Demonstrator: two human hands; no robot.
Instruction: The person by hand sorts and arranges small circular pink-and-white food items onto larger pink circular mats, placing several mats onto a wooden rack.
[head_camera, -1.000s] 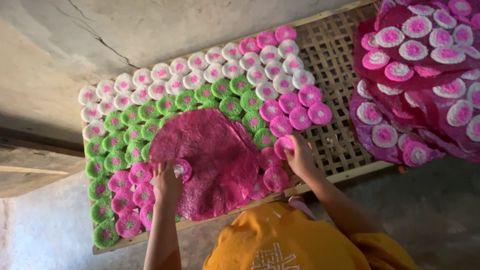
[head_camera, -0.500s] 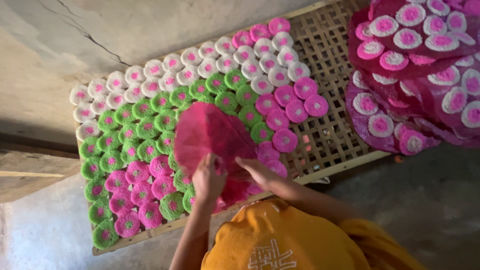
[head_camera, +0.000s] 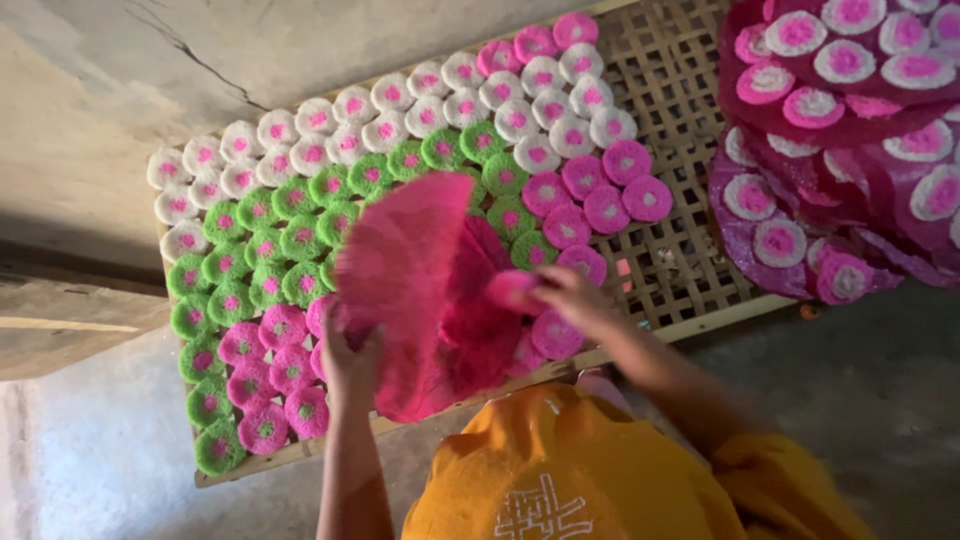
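- We hold the pink mat (head_camera: 420, 290) tilted up over the tray (head_camera: 690, 250), its length running from us toward the far discs.
- Our left hand (head_camera: 350, 365) pinches its near edge.
- Our right hand (head_camera: 565, 295) grips a pink disc (head_camera: 515, 290) at the mat's right side.
- Green, white and pink discs (head_camera: 300, 240) fill the tray; a stack (head_camera: 850, 150) sits to the right.
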